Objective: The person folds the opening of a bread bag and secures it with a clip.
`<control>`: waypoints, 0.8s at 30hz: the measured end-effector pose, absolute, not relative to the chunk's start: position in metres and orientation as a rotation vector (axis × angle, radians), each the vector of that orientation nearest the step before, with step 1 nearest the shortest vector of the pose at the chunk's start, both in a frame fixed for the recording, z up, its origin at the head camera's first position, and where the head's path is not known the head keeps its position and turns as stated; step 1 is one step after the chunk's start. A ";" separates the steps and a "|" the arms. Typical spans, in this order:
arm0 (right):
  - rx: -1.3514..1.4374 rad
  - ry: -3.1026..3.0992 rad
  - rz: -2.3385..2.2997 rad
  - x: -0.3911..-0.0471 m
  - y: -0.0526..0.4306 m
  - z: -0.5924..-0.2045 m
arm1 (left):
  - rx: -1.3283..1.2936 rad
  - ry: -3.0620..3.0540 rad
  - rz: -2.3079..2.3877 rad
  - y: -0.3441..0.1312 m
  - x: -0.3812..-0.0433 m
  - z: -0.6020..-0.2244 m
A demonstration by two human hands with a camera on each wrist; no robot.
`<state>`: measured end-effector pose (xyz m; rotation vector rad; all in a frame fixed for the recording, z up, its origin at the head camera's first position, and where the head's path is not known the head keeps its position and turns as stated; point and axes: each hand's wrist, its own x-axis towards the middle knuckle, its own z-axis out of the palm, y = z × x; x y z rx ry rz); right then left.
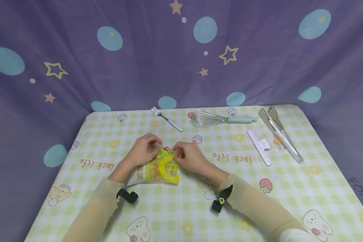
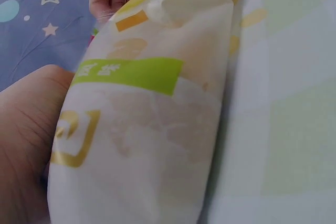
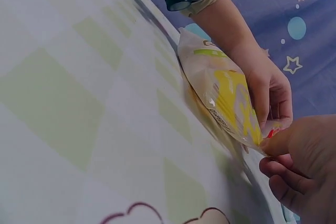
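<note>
A plump plastic food package [image 1: 157, 172], white with yellow and green print, lies on the table in front of me. Pale, lumpy contents show through its film in the left wrist view [image 2: 157, 124]. My left hand [image 1: 143, 150] pinches its far edge, near some red lettering. At the far right corner my right hand [image 1: 191, 156] grips the film between thumb and curled fingers, as the right wrist view also shows [image 3: 302, 163]. Both hands are close together along that edge. In the left wrist view the package hides most of the left fingers.
Beyond the hands lies a fork [image 1: 169, 121] with a pale handle, and a whisk [image 1: 220, 119] beside it. Metal tongs [image 1: 282, 134] and a white ruler-like strip [image 1: 259, 148] with a small lilac piece lie to the right. A purple curtain [image 1: 157, 60] hangs behind the table.
</note>
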<state>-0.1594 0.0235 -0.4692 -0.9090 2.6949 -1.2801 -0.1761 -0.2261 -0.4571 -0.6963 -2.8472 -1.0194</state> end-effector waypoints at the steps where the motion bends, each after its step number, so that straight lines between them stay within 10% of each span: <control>1: -0.926 2.685 -1.292 -0.159 0.024 -0.470 | -0.689 -2.843 -1.023 -0.226 -0.176 -0.457; 24: -1.195 2.643 -1.256 -0.160 0.027 -0.472 | -0.683 -2.897 -0.930 -0.232 -0.171 -0.460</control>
